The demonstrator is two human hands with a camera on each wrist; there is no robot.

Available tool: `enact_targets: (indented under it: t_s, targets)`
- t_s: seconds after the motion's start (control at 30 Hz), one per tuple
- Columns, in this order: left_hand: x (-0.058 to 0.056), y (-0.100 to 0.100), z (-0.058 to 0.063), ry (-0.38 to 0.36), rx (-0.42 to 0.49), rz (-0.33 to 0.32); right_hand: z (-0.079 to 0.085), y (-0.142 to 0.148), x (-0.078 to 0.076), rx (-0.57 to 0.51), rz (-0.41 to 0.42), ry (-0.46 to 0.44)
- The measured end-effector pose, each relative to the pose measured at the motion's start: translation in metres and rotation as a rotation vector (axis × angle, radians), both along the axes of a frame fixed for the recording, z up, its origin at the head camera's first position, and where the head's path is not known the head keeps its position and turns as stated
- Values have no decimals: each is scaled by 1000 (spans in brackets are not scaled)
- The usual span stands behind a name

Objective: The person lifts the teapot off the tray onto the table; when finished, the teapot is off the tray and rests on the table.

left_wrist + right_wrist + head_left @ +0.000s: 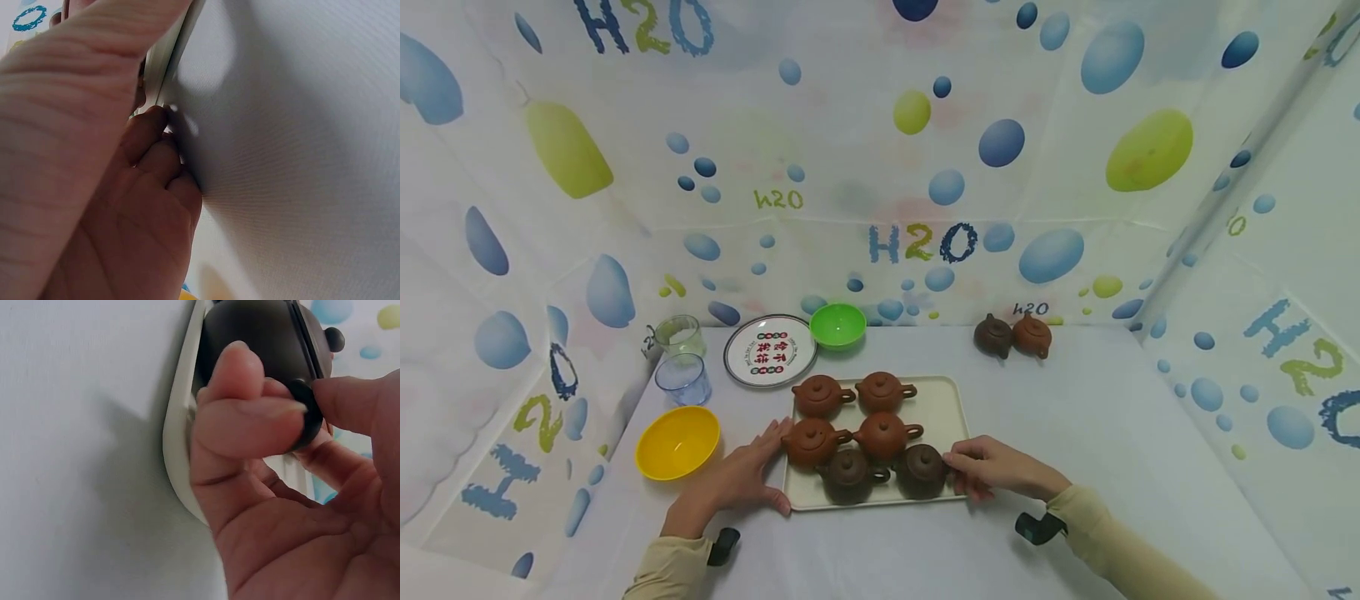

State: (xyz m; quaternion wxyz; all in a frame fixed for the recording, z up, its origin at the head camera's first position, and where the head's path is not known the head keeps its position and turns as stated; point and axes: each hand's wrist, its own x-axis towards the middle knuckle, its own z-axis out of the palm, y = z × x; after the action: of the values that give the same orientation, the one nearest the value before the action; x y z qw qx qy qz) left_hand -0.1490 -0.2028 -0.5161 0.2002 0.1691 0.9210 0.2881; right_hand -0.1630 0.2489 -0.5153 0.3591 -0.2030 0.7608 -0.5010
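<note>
A cream rectangular tray (940,400) carries several small clay teapots, reddish-brown ones behind and two dark brown ones in front. At the tray's front right, my right hand (1003,467) pinches the handle of a dark brown teapot (921,471). In the right wrist view, thumb and fingers close around that dark handle (306,415), with the teapot's body inside the tray's rim. My left hand (737,475) rests along the tray's left side, fingers extended and thumb by the front left corner. The second dark brown teapot (850,479) sits to the left of the gripped one.
Left of the tray stand a yellow bowl (678,443), a blue glass (683,379) and a clear glass (681,336). Behind it are a white plate (745,354) and a green bowl (838,326). A dark teapot (993,335) and a reddish-brown teapot (1032,335) stand at the back right.
</note>
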Motion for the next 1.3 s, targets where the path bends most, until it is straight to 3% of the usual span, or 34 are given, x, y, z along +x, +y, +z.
enact_targets:
  t_s: [0.43,0.9,1.3]
  targets:
    - [0,2,3,1,-2,8,-1,2,3,-64,-1,-45]
    - [0,2,-1,19,-20,9,4,12,7,-52,-64,6]
    - [0,2,-1,17,-17,11,8,34,10,-43,-187,38]
